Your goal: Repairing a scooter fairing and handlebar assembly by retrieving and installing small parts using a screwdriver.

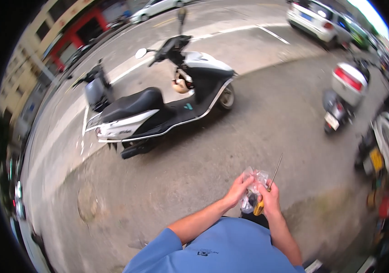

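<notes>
In front of my blue shirt, both hands meet at a crumpled clear plastic bag [261,175]. My left hand [238,187] pinches the bag's left side. My right hand [270,196] is closed on a screwdriver [260,207] with a yellow handle, its thin metal shaft pointing up and away, and it also touches the bag. Part of the bag hangs below the hands with something dark in or behind it; I cannot make out what it is.
A white and black scooter [158,109] stands ahead on the concrete, a grey one [98,91] behind it. To the right are a scooter with a white top box [349,82] and another white scooter [388,132]. A white car [312,20] is parked at the far right.
</notes>
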Tool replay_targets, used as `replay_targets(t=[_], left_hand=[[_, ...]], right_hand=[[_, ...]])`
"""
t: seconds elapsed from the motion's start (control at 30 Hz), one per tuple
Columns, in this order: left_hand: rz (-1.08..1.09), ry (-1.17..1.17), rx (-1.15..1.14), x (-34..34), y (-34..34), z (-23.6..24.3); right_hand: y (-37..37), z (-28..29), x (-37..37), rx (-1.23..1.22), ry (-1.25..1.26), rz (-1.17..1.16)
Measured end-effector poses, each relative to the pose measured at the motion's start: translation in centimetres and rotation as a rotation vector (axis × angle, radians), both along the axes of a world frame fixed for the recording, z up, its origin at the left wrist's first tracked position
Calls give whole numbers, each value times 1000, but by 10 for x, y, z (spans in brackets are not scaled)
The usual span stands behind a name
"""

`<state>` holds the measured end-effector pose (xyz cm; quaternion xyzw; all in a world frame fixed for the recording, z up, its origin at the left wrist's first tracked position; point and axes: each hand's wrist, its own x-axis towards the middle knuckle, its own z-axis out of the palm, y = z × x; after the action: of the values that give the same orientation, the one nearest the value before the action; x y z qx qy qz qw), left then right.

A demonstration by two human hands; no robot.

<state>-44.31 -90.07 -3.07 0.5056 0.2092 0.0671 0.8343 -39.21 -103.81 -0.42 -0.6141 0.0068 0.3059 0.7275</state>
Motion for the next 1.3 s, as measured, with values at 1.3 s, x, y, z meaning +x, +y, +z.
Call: replay_targets(t=[1.3], left_hand=[[587,226,-53,281,621,-26]], right_hand=[[593,-46,392,-212,-100,369]])
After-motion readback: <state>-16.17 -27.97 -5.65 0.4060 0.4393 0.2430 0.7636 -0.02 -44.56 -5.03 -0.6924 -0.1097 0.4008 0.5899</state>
